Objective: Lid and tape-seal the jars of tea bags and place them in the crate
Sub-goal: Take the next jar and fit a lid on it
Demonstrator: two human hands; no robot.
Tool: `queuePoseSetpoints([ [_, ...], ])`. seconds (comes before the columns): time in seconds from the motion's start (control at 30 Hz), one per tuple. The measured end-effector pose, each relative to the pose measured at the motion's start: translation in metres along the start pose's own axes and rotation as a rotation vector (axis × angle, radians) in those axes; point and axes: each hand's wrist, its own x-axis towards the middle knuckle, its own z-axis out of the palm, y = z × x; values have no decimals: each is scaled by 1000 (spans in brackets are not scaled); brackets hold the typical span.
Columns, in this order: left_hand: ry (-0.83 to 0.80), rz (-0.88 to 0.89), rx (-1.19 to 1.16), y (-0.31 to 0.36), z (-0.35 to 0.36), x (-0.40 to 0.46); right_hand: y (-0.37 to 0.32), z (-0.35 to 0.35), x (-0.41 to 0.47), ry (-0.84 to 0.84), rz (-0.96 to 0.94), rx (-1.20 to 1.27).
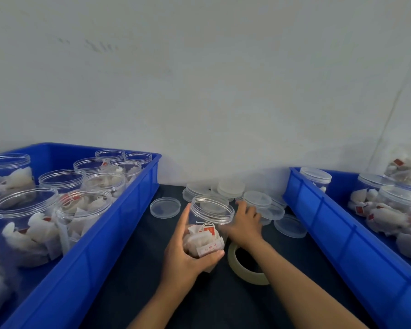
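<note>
While left grip (188,252) clasps jar (209,224), right grip (244,222) among lids (256,200)

A strip of dark table (133,269) runs between two blue crates (119,224) (342,233) whose tall walls close both sides. Loose lids (230,188) crowd the far end by the wall; a tape roll (247,274) and an open jar (210,224) stand mid-strip
</note>
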Motion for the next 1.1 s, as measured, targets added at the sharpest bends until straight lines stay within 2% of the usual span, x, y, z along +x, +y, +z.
queuePoseSetpoints([
  [0.07,21,-34,6,-1,0,-1,4,-4,-2,-36,-50,58],
  [0.17,54,-102,14,0,0,-2,10,-10,-5,-139,-42,-52],
  [0.27,56,-122,21,0,0,-3,10,-17,-11,-136,-45,-82],
  [0.37,52,-111,18,0,-1,-4,5,-29,-22,-56,-101,79],
  [0.47,31,-94,26,4,-1,-5,4,-49,-37,35,-246,279],
  [0.53,28,-101,3,9,-1,-5,9,-62,-51,14,-304,485],
  [0.67,65,-137,-60,12,-5,-5,28,-66,-84,-145,-247,743],
  [0.77,40,-138,-48,15,-7,-6,33,-58,-100,-148,-201,868],
  [0.93,-76,-150,11,20,-8,-10,30,-54,-105,-152,-151,1229],
  [1.0,-108,-129,48,24,-6,-11,25,-53,-105,-164,-166,1253],
  [1.1,-152,-96,94,31,-6,-11,16,-51,-106,-87,-207,1126],
])
